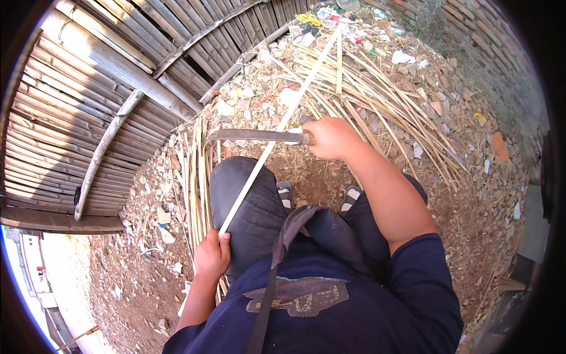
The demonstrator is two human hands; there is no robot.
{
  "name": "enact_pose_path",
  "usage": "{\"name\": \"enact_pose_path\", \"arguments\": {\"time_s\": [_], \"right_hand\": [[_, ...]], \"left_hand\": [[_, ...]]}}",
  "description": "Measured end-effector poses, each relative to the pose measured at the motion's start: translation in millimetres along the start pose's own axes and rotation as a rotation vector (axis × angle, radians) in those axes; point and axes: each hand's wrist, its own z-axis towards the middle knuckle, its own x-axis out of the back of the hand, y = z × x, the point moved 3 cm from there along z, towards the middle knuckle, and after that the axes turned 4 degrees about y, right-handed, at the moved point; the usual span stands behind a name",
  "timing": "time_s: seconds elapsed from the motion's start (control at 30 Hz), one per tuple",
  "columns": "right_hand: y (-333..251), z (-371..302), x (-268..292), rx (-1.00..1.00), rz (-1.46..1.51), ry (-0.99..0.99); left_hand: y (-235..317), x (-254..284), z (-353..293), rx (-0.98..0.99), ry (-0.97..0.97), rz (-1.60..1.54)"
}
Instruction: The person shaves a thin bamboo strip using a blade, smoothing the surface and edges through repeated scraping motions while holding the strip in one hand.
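Note:
My left hand (212, 256) is closed around the lower end of a long pale bamboo strip (250, 182), beside my left knee. The strip slants up and away to the right, over the ground ahead of me. In my right hand (332, 138) is the handle of a machete (253, 135). Its dark blade points left, with a hooked tip, and crosses the strip beyond my left knee. I cannot tell whether edge and strip touch. A bundle of bamboo strips (197, 177) lies along my left side.
More split strips (401, 121) lie in a loose pile ahead to the right. Rubble and litter (165, 236) cover the dirt around me. A bamboo slat wall (76, 130) stands at the left, a brick wall (489, 35) at the far right. My sandalled feet are between these piles.

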Motion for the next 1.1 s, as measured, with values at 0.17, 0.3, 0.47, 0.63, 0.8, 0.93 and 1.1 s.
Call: {"name": "enact_pose_path", "arguments": {"time_s": [0.17,0.3,0.47,0.63,0.8,0.93,1.1], "right_hand": [[18.0,14.2,-10.0,-0.027,0.256,-0.09],[76.8,34.4,-18.8,-0.221,0.296,0.161],[34.1,14.4,-10.2,-0.089,0.16,0.074],[-0.9,-8.0,10.8,0.047,-0.027,-0.033],[15.0,-1.8,-0.7,0.021,0.03,0.021],[-0.6,-1.5,-4.9,0.055,0.014,-0.021],[37.8,14.7,-16.0,-0.028,0.198,0.03]], "left_hand": [[-18.5,-6.7,8.0,-0.04,-0.043,-0.06],[-12.2,6.1,15.5,-0.033,-0.102,-0.041],[-3.6,14.7,15.3,-0.033,-0.121,-0.043],[-3.3,20.4,9.9,0.011,-0.143,-0.154],[14.7,27.9,3.5,0.03,-0.057,-0.107],[11.1,16.4,-2.8,0.043,-0.011,-0.034],[-0.5,-4.7,-5.9,-0.039,0.166,0.129]]}}
